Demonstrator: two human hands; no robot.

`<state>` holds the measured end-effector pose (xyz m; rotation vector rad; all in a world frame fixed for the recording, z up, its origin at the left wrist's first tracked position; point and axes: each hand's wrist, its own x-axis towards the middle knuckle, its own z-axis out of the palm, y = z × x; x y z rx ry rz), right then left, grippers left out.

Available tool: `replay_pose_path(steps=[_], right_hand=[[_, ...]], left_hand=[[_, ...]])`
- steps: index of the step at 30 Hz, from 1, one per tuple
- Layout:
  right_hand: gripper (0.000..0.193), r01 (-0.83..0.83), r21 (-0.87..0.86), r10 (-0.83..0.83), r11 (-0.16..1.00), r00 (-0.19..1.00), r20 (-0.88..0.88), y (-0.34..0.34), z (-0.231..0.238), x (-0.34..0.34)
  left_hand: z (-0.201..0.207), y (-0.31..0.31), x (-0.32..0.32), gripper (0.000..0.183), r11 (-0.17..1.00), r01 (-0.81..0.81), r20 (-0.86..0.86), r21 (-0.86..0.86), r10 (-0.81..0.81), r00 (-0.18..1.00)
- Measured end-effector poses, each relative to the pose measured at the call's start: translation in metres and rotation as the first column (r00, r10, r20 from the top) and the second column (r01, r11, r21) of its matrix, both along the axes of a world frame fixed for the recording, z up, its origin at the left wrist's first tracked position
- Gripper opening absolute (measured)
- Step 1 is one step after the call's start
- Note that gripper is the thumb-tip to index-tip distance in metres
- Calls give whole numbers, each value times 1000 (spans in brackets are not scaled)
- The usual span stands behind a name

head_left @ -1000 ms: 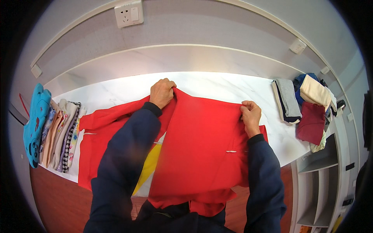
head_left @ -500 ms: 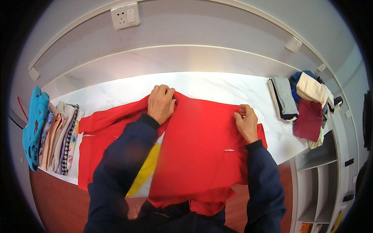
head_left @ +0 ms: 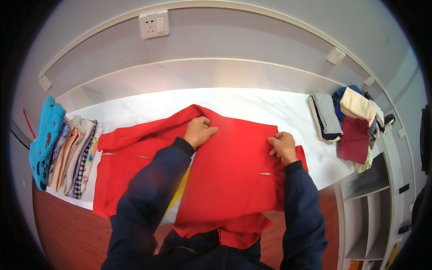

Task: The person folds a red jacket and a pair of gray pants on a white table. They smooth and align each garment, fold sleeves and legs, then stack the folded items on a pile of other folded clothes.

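Observation:
A large red garment (head_left: 234, 157) lies spread over the white table, its near end hanging past the front edge toward my body. Short white slits mark its left and right parts, and a strip of yellow and white shows in the gap between them. My left hand (head_left: 200, 132) is closed on the fabric at the top of that gap, fingers bent inward. Farther right, my right hand (head_left: 283, 147) pinches the garment near its upper right corner, thumb and fingers together. Dark blue sleeves cover both forearms.
At the left end stands a row of folded clothes (head_left: 74, 157) beside a bright blue printed item (head_left: 47, 139). Several folded clothes, including a maroon piece (head_left: 353, 140) and a grey one (head_left: 327, 112), are piled at the right. Shelves (head_left: 366, 216) stand below right.
My left hand has moved nearer and slightly right, down from the garment's far edge. The gap showing yellow has narrowed. My right hand has barely moved.

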<state>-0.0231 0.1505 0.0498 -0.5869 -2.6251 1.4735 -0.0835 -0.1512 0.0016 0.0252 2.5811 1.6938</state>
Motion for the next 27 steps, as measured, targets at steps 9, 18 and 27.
replay_pose_path(steps=[9,18,27], right_hand=[[20,6,-105,-11,994,999,-46,13,-10,-34],[15,98,-100,-120,990,962,-246,18,-33,-68],[37,10,400,138,916,931,-338,25,-33,-43]], left_hand=[[-7,16,-29,5,929,-30,-25,368,42,999],[-2,39,-61,22,983,-75,-164,169,103,981],[17,22,-19,55,999,34,-183,-27,-38,982]])
